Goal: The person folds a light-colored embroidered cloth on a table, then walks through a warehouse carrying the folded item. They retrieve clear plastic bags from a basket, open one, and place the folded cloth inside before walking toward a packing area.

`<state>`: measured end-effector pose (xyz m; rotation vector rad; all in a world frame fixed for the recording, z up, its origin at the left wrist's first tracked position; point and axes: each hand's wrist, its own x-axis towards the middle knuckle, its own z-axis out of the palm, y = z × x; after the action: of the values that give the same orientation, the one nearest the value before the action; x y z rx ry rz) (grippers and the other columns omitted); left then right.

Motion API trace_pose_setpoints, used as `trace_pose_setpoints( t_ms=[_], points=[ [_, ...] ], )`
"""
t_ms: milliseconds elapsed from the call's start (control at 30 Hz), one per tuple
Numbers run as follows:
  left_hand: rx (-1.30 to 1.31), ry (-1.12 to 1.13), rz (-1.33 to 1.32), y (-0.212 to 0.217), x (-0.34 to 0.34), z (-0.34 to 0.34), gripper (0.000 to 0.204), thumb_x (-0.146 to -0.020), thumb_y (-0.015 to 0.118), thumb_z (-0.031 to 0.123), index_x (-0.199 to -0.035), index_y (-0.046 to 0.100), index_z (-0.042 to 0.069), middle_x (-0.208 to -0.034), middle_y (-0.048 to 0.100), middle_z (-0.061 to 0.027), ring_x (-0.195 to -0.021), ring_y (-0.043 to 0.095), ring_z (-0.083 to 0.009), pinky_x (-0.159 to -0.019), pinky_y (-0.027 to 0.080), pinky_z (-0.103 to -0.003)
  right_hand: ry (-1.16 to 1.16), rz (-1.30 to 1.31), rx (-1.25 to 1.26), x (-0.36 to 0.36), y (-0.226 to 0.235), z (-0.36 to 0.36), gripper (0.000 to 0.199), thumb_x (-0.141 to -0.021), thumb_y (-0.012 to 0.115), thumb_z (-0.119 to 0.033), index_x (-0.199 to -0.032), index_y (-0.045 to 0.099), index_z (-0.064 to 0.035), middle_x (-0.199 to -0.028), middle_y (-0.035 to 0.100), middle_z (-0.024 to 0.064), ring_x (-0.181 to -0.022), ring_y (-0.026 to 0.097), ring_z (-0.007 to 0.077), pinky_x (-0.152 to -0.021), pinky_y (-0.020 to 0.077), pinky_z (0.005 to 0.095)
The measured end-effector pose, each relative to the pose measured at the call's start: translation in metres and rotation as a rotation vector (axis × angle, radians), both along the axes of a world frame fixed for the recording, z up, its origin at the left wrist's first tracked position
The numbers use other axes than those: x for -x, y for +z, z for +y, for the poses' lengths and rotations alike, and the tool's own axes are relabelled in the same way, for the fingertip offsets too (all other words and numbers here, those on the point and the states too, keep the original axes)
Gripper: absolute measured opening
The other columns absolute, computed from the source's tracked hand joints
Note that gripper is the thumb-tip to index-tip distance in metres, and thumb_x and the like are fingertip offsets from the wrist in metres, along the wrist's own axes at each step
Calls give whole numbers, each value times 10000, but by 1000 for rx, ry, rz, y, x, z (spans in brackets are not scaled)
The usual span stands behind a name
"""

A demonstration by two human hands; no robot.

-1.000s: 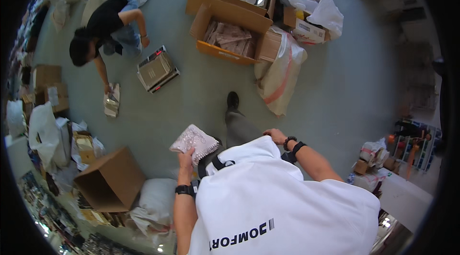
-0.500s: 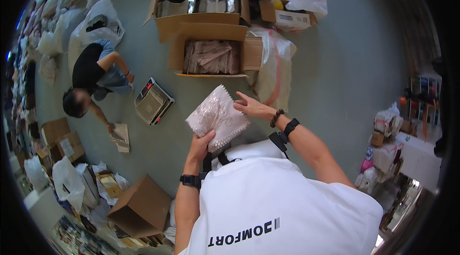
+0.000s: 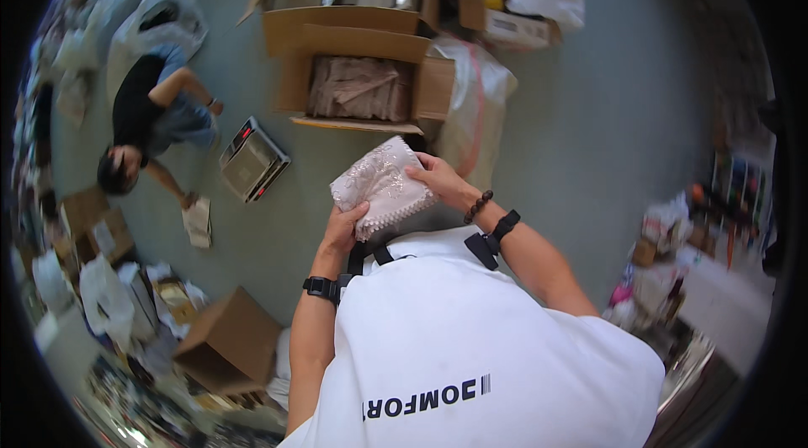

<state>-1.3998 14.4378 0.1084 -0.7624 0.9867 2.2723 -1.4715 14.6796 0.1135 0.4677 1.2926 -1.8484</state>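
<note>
Now both hands up at chest: left hand (image 3: 343, 227) pinches near-left corner of packet (image 3: 380, 187), right hand (image 3: 439, 181) grips far-right edge. Packet pale pink, lace-like, probably bagged fabric, held well above floor. Step: inspecting packet. Open box (image 3: 364, 86) of similar packets lies far ahead; next move needs steady two-hand hold.
</note>
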Motion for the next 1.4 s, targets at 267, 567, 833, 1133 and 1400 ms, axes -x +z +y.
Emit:
trace_pose_setpoints(
  t_ms=[267,567,833,1133,1400],
  points=[
    [26,667,-109,-8,-12,14,383,-946,563,56,-1322,509,6,-1220,619,-109,-1071,625,-247,-934,517,-386,446,241,-350,63,-3,-40,695,-915,651,-395,-1449,375,-45,-1293,553,114,-1058,601,206,-841,523,347],
    [-69,917,69,-37,-61,-11,298,-982,517,156,-1243,553,17,-1172,636,-88,-1039,630,-220,-900,509,-381,1080,817,-212,24,49,-177,386,-879,512,-270,-1179,652,-71,-701,662,214,-720,656,402,-717,522,455],
    [-222,1041,105,-34,-111,-28,296,-997,490,184,-1230,566,18,-1136,649,-79,-996,641,-206,-872,518,-365,1541,1245,-361,-28,42,-206,371,-874,561,-241,-1227,606,-134,-851,675,234,-782,646,426,-707,508,522],
    [-192,1078,-45,-58,-152,-36,218,-970,554,202,-1131,614,68,-1030,662,-46,-930,644,-180,-816,524,-344,1638,1028,-390,-65,39,-225,361,-876,586,-288,-1204,634,-147,-826,688,212,-809,669,393,-732,526,468],
    [80,1194,-75,-59,-189,-41,388,-857,667,17,-1233,580,53,-1127,649,-46,-1007,637,-188,-863,531,-340,1556,1099,-353,-82,50,-234,326,-907,581,-167,-1210,616,-55,-721,697,132,-690,704,252,-673,536,357]
  ],
)
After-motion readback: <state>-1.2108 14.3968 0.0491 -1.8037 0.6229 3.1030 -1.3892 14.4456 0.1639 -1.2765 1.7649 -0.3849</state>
